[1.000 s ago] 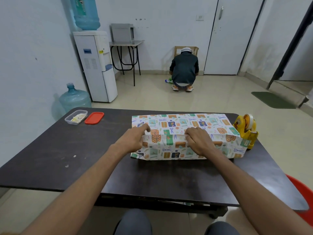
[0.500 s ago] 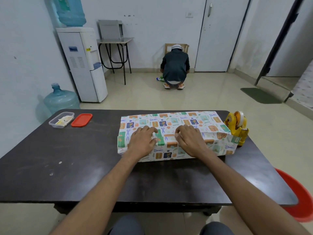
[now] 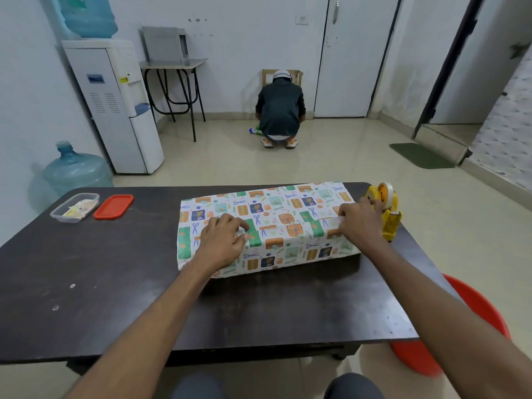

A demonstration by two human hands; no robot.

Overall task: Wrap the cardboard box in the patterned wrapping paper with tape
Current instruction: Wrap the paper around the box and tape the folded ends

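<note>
The paper (image 3: 276, 223), thin and easily creased, is pinned flat on the box by the left hand (image 3: 223, 240). The seam's right end is pinched by the right hand (image 3: 359, 223), just beside the dispenser (image 3: 387, 211). A light, stiff parcel is judged; the seam is best held.

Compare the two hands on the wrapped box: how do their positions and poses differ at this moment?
The left hand sits near the middle of the wrapped box, fingers curled down onto the paper seam; the right hand is out at the box's right end. The left hand is clear of the tape dispenser; the right hand's fingers reach toward it, though contact is unclear. Both rest on the paper's overlapping edge.
</note>
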